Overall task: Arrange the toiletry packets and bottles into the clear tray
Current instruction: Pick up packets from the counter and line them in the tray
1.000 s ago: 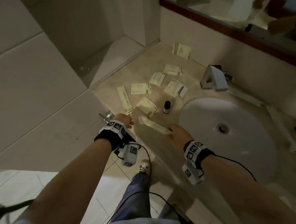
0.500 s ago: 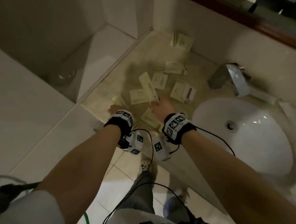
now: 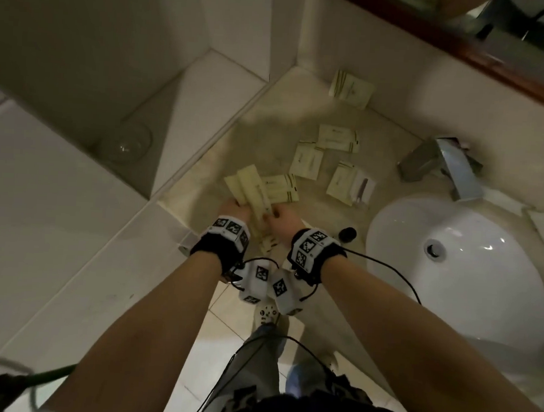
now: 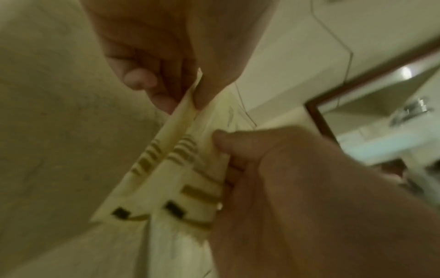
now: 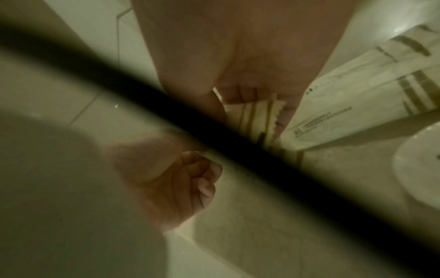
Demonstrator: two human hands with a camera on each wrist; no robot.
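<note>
- Head view shows my left hand (image 3: 234, 210) and my right hand (image 3: 281, 220) close together at the front edge of the counter (image 3: 263, 122), both on the long packets (image 3: 252, 190).
- My left hand pinches the two long packets between thumb and fingers; the left wrist view shows this grip clearly.
- My right hand is curled around the lower ends of the same packets, so both hands hold one bundle.
- The other flat packets (image 3: 307, 161) lie scattered on the counter behind, apart from my hands, and one packet (image 3: 351, 89) leans in the corner at the wall.
- A small dark bottle (image 3: 348, 234) stands just beside the sink (image 3: 458, 268), near my right wrist.
- I cannot see the clear tray with certainty; something pale sits under my left wrist, but it is too hidden to name.
- I judge that I am squaring the long packets together before placing them.
- Risk: the packets are thin and smooth, so one may slide out of my pinch and fall to the floor, because I hold them over the counter edge.
- Risk: my right wrist may knock the bottle into the sink when I move sideways.
</note>
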